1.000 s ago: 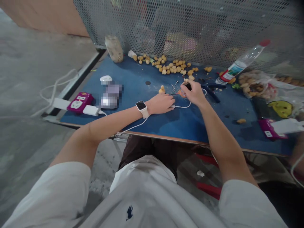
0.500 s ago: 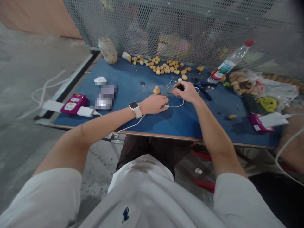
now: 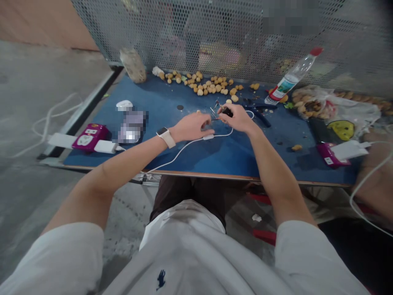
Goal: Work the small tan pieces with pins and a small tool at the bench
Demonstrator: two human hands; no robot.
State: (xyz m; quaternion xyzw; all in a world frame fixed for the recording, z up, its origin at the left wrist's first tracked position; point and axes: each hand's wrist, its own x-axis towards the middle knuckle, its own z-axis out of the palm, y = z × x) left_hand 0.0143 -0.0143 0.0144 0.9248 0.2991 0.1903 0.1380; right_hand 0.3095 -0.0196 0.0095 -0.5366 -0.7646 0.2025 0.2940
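My right hand point(image 3: 236, 116) is closed around the black handle of a soldering iron point(image 3: 227, 111), with a thin white cable linked to it. My left hand point(image 3: 192, 126) is held just left of it, thumb and curved fingers apart with a gap between them. Below the left fingertips lies a small white inline piece point(image 3: 208, 137) of the cable. A small wire stand point(image 3: 214, 110) is by the right fingertips. Just beyond the left hand, a pale round fruit point(image 3: 198, 111) is mostly hidden. The iron's tip is too small to make out.
Small round tan fruits point(image 3: 211, 86) lie along the mesh panel point(image 3: 184, 41). Pliers point(image 3: 261, 116) and a tilted bottle point(image 3: 285, 86) are to the right, beside a plastic bag point(image 3: 350, 106). Left stand a phone point(image 3: 132, 125) and a purple socket block point(image 3: 90, 137). Another person's arm point(image 3: 376, 168) is at far right.
My left hand has lifted off the cable's inline piece and its fingers have parted, now covering most of the nearby fruit. My right hand keeps the soldering iron. The view has shifted slightly.
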